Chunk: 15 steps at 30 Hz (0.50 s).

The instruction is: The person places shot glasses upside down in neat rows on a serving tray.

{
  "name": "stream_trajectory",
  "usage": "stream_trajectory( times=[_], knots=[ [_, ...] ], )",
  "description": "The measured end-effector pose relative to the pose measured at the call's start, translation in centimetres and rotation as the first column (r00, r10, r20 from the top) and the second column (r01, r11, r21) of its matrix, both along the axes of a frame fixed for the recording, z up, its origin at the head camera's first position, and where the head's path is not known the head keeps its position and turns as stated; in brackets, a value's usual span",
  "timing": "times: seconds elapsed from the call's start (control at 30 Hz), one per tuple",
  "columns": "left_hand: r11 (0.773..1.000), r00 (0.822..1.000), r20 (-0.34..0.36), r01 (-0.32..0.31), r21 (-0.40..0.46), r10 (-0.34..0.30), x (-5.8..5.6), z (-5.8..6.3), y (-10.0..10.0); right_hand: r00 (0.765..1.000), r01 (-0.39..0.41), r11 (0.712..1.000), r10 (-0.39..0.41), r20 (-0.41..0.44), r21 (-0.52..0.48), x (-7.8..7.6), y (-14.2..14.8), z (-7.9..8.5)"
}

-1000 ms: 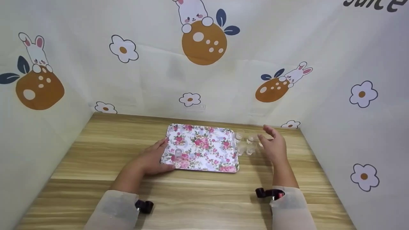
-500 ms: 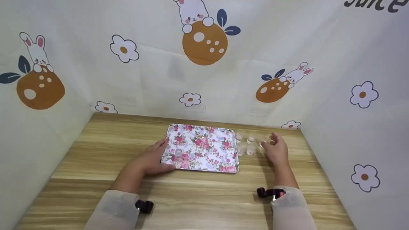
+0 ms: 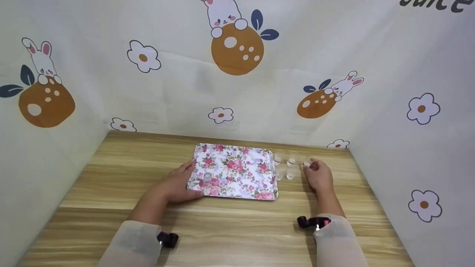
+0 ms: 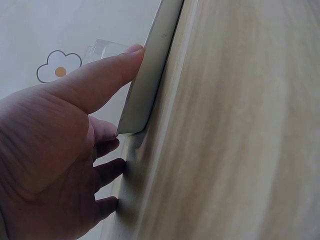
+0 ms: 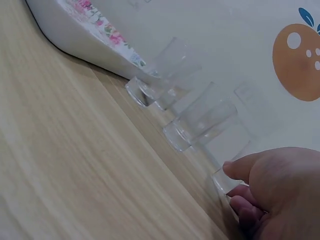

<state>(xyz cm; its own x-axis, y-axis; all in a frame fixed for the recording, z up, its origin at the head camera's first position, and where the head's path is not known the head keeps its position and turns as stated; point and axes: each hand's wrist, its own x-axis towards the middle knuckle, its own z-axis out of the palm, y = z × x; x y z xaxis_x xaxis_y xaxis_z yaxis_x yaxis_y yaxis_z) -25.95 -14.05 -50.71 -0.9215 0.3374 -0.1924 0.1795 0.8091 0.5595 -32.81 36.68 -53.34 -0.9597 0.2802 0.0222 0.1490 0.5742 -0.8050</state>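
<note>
Here, the right hand pinches a clear cup, best kept upright; the relaxed left hand touches a tray.

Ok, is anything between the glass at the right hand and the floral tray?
Yes. Four other clear glasses stand in two rows on the table, between the glass at the right hand and the floral tray. Nothing visible stands above them, so lifting over them looks possible.
</note>
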Motion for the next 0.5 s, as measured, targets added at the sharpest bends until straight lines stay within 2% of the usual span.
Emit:
stream_trajectory(
  times=[0.23,0.5],
  knots=[
    [1.0,1.0,0.018,-0.013,-0.005,0.013,0.0,0.0,0.0,1.0,0.021,0.999,-0.02,-0.02,0.036,0.0,-0.4,-0.1],
    [1.0,1.0,0.019,-0.008,0.002,0.008,-0.1,-0.2,0.0,0.998,0.05,0.999,-0.05,-0.043,0.0,0.1,-0.6,1.0]
  ],
)
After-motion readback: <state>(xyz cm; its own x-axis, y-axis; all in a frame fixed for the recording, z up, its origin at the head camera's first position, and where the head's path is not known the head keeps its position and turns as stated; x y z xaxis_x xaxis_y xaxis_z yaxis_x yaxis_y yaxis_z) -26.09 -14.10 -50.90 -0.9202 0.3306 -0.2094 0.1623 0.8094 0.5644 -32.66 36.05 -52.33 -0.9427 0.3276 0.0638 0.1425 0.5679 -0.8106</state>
